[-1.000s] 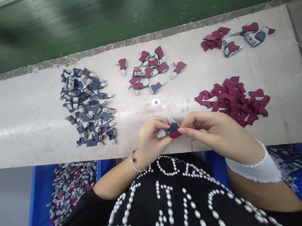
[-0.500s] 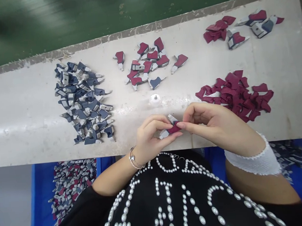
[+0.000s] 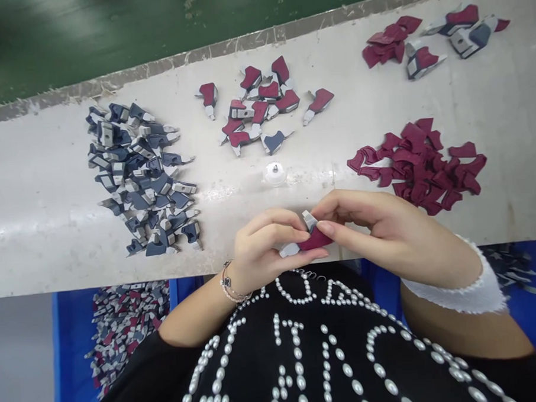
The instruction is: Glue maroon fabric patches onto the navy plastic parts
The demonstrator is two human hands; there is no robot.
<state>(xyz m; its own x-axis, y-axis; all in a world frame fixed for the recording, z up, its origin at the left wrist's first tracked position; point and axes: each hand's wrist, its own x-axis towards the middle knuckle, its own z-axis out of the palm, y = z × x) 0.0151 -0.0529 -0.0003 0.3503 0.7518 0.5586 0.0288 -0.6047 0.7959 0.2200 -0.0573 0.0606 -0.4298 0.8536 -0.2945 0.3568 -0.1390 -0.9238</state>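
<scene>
My left hand (image 3: 270, 242) pinches a small grey-and-maroon plastic part (image 3: 313, 239) between thumb and fingers, close to my body over the table's near edge. My right hand (image 3: 371, 229) grips the other end of this part, thumb pressing on its maroon face. A pale grey tip sticks up between the two hands, and a light grey end shows under my left fingers. Beyond them, a small white disc with a metal pin (image 3: 275, 173) sits on the table.
Blue-and-grey parts (image 3: 147, 182) are heaped at left, maroon pieces (image 3: 421, 164) at right. Assembled maroon-and-grey parts (image 3: 259, 106) lie at the middle back; more pieces (image 3: 389, 40) lie far right. Below the table (image 3: 51, 234), a blue bin (image 3: 68, 352) holds many parts.
The part in my hands has turned slightly, and its maroon face has shifted a little right and down. My hands stay together on it. The view has shifted slightly.
</scene>
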